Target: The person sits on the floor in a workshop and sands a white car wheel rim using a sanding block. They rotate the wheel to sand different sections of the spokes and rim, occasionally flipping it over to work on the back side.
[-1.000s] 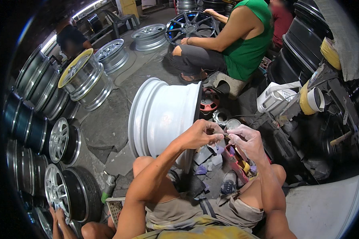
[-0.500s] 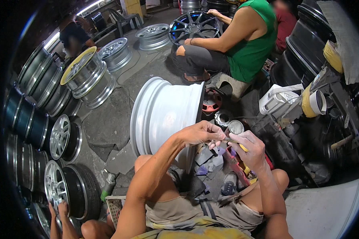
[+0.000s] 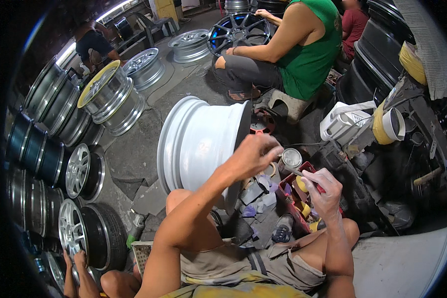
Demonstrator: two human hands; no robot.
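A white wheel rim [image 3: 198, 141] stands on edge on the concrete, right in front of my knees. My left hand [image 3: 252, 155] is raised at the rim's right edge with its fingers curled together; nothing shows inside it. My right hand [image 3: 324, 191] grips a thin flat tool [image 3: 297, 173] with a reddish handle. The tool's tip points at a small round silver can [image 3: 291, 159]. The can sits by a red tray [image 3: 303, 208] of yellow paste, scraps and small items between my legs.
A person in a green top [image 3: 308, 54] sits on a low stool by a dark spoked wheel [image 3: 238, 32]. Several silver and dark rims [image 3: 104, 97] line the left side. Another person's hands [image 3: 77, 270] rest by a tyred wheel [image 3: 92, 236]. Tape rolls [image 3: 385, 124] hang at the right.
My left hand has lifted away from my right hand, up toward the rim's edge. My right hand has shifted right and now holds the tool alone.
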